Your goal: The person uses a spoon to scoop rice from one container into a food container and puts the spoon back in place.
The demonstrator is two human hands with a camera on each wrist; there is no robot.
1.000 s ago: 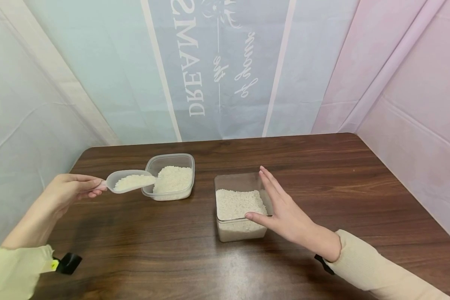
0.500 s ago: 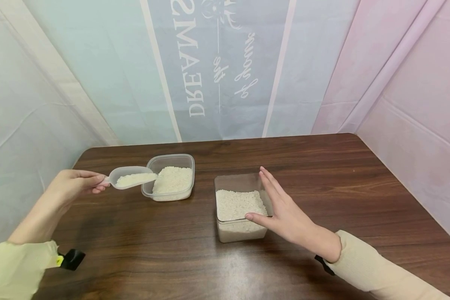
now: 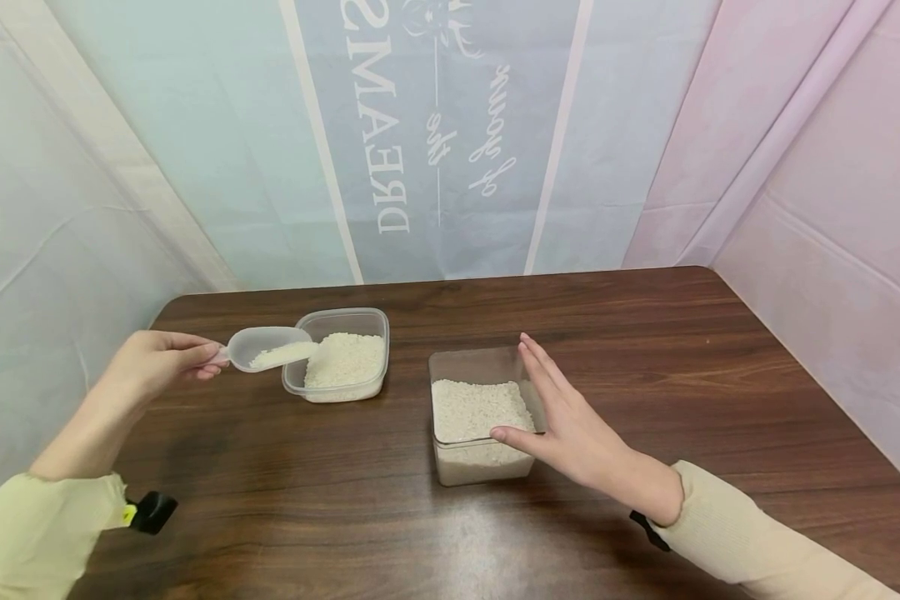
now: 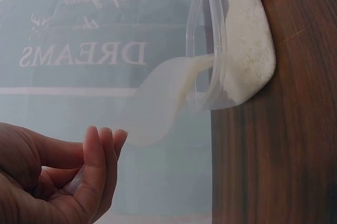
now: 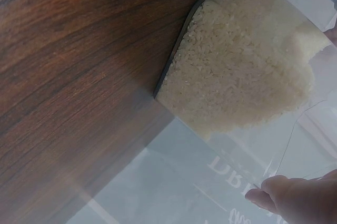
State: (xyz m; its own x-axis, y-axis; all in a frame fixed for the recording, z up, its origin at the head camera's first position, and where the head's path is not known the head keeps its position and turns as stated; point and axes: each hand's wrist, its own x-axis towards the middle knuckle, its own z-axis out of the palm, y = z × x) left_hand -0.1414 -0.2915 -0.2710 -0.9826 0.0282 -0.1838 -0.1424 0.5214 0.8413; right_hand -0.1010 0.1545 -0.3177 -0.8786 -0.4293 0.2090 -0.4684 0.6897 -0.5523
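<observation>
My left hand [image 3: 167, 358] pinches the handle of a translucent white scoop [image 3: 262, 340]. The scoop tips toward a clear plastic food container [image 3: 288, 385], its lip over the near-left rim. White rice [image 3: 279, 356] lies at the scoop's front, and in the left wrist view a stream of rice [image 4: 202, 61] falls off the lip inside the container. More rice [image 3: 348, 357] is heaped in there. My right hand [image 3: 566, 421], thumb and fingers spread, rests on the rim of a taller clear square bin [image 3: 450, 362] holding rice [image 3: 483, 408].
Both vessels stand on a dark wood-grain table [image 3: 645, 358], with bare wood between them. A printed cloth backdrop [image 3: 450, 150] hangs behind the table's far edge, and pale cloth walls [image 3: 832, 183] flank it. Black straps circle both wrists.
My left hand and the scoop have moved slightly right and up, and the scoop has tipped further. Its rice has slid toward the lip and lessened. My right hand stays still.
</observation>
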